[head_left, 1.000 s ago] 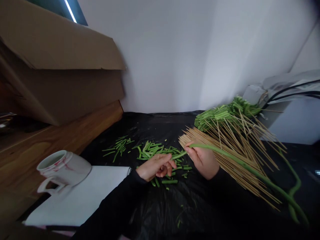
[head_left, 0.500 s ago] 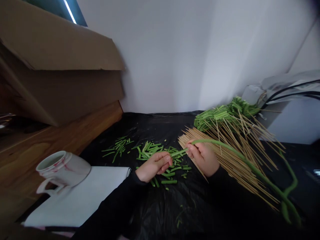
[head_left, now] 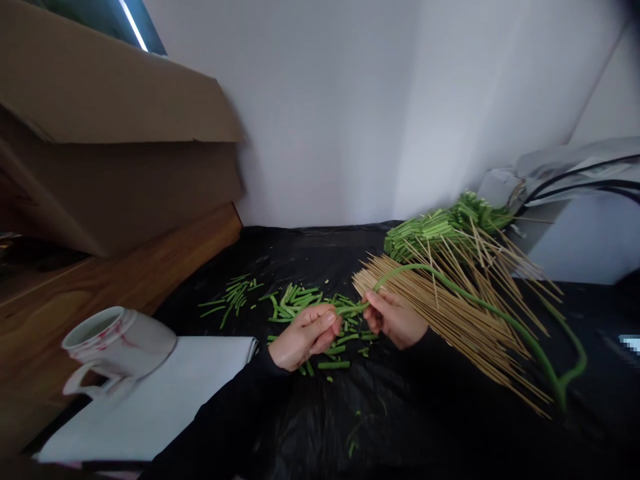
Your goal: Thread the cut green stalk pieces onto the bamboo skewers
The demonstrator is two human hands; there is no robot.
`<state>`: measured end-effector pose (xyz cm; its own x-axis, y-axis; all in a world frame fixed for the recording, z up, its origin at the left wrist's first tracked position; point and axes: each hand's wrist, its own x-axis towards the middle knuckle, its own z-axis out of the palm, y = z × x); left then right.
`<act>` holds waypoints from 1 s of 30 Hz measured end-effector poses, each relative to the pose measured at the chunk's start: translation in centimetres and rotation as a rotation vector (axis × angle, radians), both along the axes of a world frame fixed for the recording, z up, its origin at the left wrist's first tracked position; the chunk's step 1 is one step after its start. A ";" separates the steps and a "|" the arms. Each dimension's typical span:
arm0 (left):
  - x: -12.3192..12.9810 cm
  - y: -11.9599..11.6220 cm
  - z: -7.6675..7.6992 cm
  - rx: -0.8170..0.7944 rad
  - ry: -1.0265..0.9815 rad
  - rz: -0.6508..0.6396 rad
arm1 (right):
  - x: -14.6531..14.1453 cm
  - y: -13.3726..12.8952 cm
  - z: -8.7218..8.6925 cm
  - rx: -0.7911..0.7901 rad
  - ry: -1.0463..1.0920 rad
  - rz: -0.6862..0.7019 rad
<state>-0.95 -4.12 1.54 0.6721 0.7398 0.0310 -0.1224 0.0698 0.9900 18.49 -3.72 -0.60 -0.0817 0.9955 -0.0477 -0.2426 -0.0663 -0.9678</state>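
Observation:
A long green stem [head_left: 467,294] runs between both hands and arcs away to the right over the wooden sticks. My left hand [head_left: 306,335] pinches its near end between thumb and fingers. Close beside it, my right hand [head_left: 393,317] grips the same stem a little further along. Cut green pieces [head_left: 333,365] lie scattered beneath and around the hands on black plastic [head_left: 295,253], with a smaller group [head_left: 235,294] to the left. Many thin wooden sticks [head_left: 450,323] spread out right of my right hand.
Bundled green pieces [head_left: 430,230] are heaped behind the sticks, near the wall. On the left, a white mug [head_left: 137,343] rests tipped on a white sheet [head_left: 165,400]. A cardboard box [head_left: 165,193] stands behind it. Plastic wrap and black cables [head_left: 585,187] are at the right.
My right hand has turned slightly and moved a little down and left along the stem. The stem's loop on the right has shifted left and up. The whole view has shifted slightly.

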 end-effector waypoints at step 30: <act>0.5 -0.4 -0.1 0.904 0.885 0.469 | -0.6 -2.6 2.3 0.556 -0.554 -0.170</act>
